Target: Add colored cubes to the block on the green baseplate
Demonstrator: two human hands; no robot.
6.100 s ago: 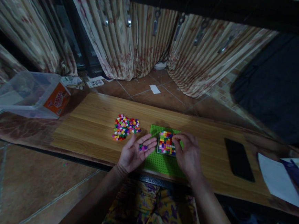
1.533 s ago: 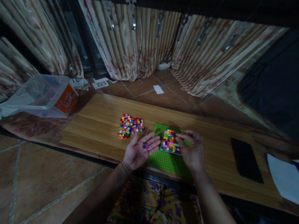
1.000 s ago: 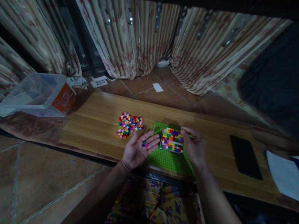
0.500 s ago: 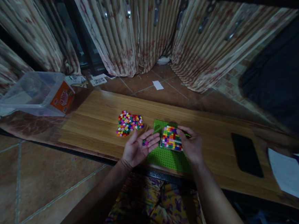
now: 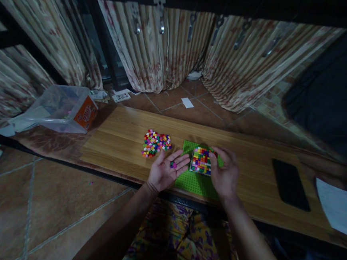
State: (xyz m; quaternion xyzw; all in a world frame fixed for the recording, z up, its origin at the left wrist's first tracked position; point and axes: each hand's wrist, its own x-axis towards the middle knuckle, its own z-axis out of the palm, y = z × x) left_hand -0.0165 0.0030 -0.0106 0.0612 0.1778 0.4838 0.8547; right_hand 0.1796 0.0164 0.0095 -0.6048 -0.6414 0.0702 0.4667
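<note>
My left hand is palm up with its fingers stretched out. Several small toy bricks, purple and pink, lie loose on it. Beside its fingertips, a rectangle of multicoloured bricks with a pale rim sits on a green studded baseplate. My right hand is over the right side of that rectangle, thumb and fingers bent together at its edge. Whatever is between those fingertips is hidden. Left of my left hand is a loose pile of mixed bricks.
All this is on a long wooden board. A black flat phone-like slab lies to the right, near white paper. A clear plastic bin with an orange label stands at the left. Curtains hang behind.
The whole view has shifted, so the things appear slightly further right. My right fingers have moved a little at the rectangle's right edge. My left hand keeps its palm-up pose.
</note>
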